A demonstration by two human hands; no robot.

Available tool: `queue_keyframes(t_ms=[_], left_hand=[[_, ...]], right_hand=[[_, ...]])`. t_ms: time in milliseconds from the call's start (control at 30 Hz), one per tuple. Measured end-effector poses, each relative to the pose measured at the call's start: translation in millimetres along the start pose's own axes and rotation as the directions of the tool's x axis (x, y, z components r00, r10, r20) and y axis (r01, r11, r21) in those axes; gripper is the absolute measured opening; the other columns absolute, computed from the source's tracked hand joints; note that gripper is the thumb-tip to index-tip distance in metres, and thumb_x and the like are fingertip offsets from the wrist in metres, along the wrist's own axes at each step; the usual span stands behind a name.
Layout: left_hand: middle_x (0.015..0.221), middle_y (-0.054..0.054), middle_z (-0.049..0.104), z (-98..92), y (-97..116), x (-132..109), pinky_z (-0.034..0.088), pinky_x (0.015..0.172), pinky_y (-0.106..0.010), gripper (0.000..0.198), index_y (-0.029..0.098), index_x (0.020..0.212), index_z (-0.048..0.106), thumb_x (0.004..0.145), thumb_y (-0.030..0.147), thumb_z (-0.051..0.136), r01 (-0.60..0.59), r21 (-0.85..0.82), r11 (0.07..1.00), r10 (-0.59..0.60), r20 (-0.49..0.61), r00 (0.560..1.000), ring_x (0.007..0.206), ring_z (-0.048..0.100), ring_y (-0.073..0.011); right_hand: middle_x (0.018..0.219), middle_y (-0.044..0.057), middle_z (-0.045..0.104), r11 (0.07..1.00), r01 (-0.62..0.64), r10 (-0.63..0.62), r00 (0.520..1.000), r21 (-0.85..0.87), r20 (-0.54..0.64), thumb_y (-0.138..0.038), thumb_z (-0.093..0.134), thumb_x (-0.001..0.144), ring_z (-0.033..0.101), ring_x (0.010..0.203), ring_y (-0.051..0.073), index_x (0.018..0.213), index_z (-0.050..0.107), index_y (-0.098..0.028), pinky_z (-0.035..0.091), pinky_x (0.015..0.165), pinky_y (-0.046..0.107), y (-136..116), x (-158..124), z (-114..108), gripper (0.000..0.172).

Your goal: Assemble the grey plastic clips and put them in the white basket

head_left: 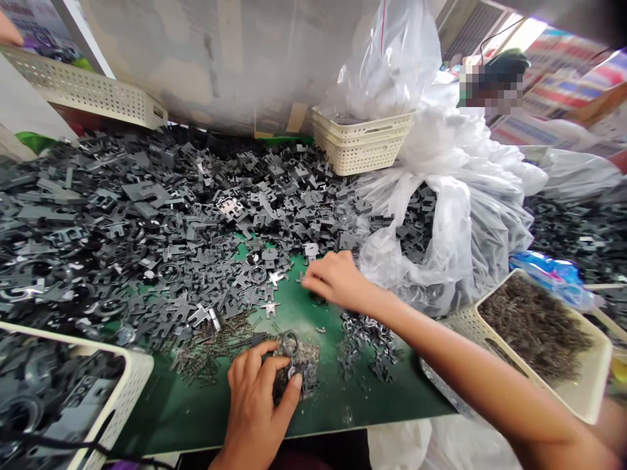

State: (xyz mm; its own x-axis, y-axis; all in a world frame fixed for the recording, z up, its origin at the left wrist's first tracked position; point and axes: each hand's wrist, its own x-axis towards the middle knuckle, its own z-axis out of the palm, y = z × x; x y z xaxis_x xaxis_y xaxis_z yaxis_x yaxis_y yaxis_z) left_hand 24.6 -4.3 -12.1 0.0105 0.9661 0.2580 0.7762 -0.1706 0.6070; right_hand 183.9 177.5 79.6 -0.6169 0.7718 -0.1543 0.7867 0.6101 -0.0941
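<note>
Ring piece [289,343] sat in the left hand [255,405], close to the near edge of the green bench [166,418]. We noted the fingers [267,369] closed about its lower side, gripping it, with a clump of small dark springs [298,372] touching them on the right. A looser strew of springs [210,346] lay further left on the green surface.

The right hand [337,281] was further up the bench, its fingertips [313,277] curled together and down among a few loose grey slotted plates [269,310]. We could not tell whether they held anything. A small heap of dark clips [365,343] lay just below that hand.

A great spread of the plates [147,215] covered the back and left of the bench. To the right, a clear plastic bag [441,222] lay slumped open with more plates inside. A white basket of springs [533,326] stood beyond the right forearm, and another white basket of dark parts [127,378] sat at the near left corner. Two stacked baskets [362,140] stood against the back. At the top left edge we saw a co-worker's fingers [8,29] above a tilted basket [83,88].
</note>
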Motion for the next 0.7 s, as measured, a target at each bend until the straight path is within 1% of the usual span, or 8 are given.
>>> queue_keyframes(t_ms=[33, 100, 233, 367, 467, 533, 600, 700], left_hand=[[0.11, -0.007, 0.056, 1.1, -1.1, -0.2, 0.04, 0.084, -0.042, 0.014, 0.025, 0.096, 0.06, 0.083, 0.032, 0.058, 0.002, 0.006, 1.0, -0.002, -0.011, 1.0, 0.101, 0.051, -0.0258], [0.109, -0.007, 0.057, 2.9, -2.3, -0.4, 0.041, 0.084, -0.043, 0.014, 0.024, 0.095, 0.06, 0.084, 0.033, 0.058, 0.01, 0.017, 1.0, -0.009, -0.018, 1.0, 0.101, 0.051, -0.026], [0.109, -0.007, 0.058, 1.8, -2.2, -1.4, 0.043, 0.085, -0.044, 0.017, 0.025, 0.098, 0.062, 0.085, 0.034, 0.057, 0.029, 0.011, 1.0, -0.029, -0.012, 1.0, 0.101, 0.053, -0.0257], [0.11, -0.007, 0.059, -4.3, -3.9, -2.9, 0.045, 0.087, -0.042, 0.023, 0.026, 0.108, 0.062, 0.089, 0.032, 0.052, 0.052, -0.066, 0.996, -0.052, 0.003, 0.999, 0.103, 0.053, -0.0242], [0.108, -0.006, 0.059, -8.2, -6.5, -3.0, 0.047, 0.086, -0.042, 0.024, 0.026, 0.108, 0.063, 0.092, 0.031, 0.045, 0.096, -0.142, 0.985, -0.099, -0.011, 0.995, 0.102, 0.054, -0.0233], [0.107, -0.006, 0.059, -9.6, -8.0, -2.8, 0.047, 0.087, -0.041, 0.025, 0.027, 0.107, 0.063, 0.093, 0.031, 0.042, 0.125, -0.186, 0.975, -0.129, -0.011, 0.992, 0.103, 0.055, -0.0228], [0.107, -0.006, 0.059, -10.2, -8.9, -2.9, 0.047, 0.088, -0.04, 0.026, 0.027, 0.107, 0.063, 0.094, 0.03, 0.04, 0.142, -0.217, 0.966, -0.145, 0.003, 0.989, 0.104, 0.054, -0.0222], [0.107, -0.005, 0.059, -9.9, -10.1, -3.9, 0.046, 0.089, -0.04, 0.027, 0.027, 0.106, 0.064, 0.095, 0.029, 0.039, 0.145, -0.231, 0.962, -0.146, 0.014, 0.989, 0.104, 0.054, -0.0218]], right_hand=[[0.08, 0.006, 0.067, 0.991, -0.125, 0.121, 0.99, -0.047, -0.078, -0.039, 0.044, 0.096, 0.055, 0.08, 0.021, 0.086, 0.063, -0.019, 0.022, 0.074, 0.033, 6.8, 6.4, 3.7, 0.03], [0.081, 0.012, 0.067, 0.961, -0.26, 0.242, 0.955, -0.089, -0.171, -0.037, 0.043, 0.096, 0.055, 0.081, 0.025, 0.091, 0.061, -0.014, 0.022, 0.074, 0.034, 16.2, 19.7, 13.3, 0.03], [0.086, 0.014, 0.068, 0.96, -0.275, 0.255, 0.94, -0.061, -0.227, -0.023, 0.045, 0.093, 0.054, 0.087, 0.027, 0.098, 0.058, -0.012, 0.022, 0.075, 0.035, 22.8, 34.3, 27.5, 0.018], [0.088, 0.008, 0.067, 0.972, -0.233, 0.228, 0.942, 0.011, -0.245, -0.018, 0.042, 0.092, 0.053, 0.086, 0.023, 0.102, 0.057, -0.017, 0.022, 0.077, 0.035, 23.0, 12.2, 18.6, 0.018], [0.091, 0.003, 0.066, 0.992, -0.106, 0.118, 0.967, 0.065, -0.226, -0.024, 0.045, 0.094, 0.051, 0.087, 0.02, 0.099, 0.057, -0.021, 0.023, 0.08, 0.034, 8.9, -29.2, 4.9, 0.013], [0.087, 0.003, 0.063, 0.981, 0.131, -0.103, 0.977, 0.144, -0.186, -0.023, 0.046, 0.095, 0.049, 0.085, 0.02, 0.098, 0.057, -0.021, 0.023, 0.081, 0.036, -8.5, -59.6, -0.7, 0.012], [0.079, 0.003, 0.062, 0.938, 0.307, -0.294, 0.951, 0.159, -0.097, -0.02, 0.043, 0.096, 0.046, 0.082, 0.02, 0.095, 0.057, -0.02, 0.022, 0.081, 0.037, -27.0, -84.1, -1.1, 0.013], [0.078, 0.003, 0.061, 0.904, 0.418, -0.419, 0.908, 0.087, 0.003, -0.016, 0.038, 0.098, 0.042, 0.079, 0.019, 0.09, 0.054, -0.018, 0.022, 0.081, 0.038, -46.9, -102.7, 6.0, 0.018]])
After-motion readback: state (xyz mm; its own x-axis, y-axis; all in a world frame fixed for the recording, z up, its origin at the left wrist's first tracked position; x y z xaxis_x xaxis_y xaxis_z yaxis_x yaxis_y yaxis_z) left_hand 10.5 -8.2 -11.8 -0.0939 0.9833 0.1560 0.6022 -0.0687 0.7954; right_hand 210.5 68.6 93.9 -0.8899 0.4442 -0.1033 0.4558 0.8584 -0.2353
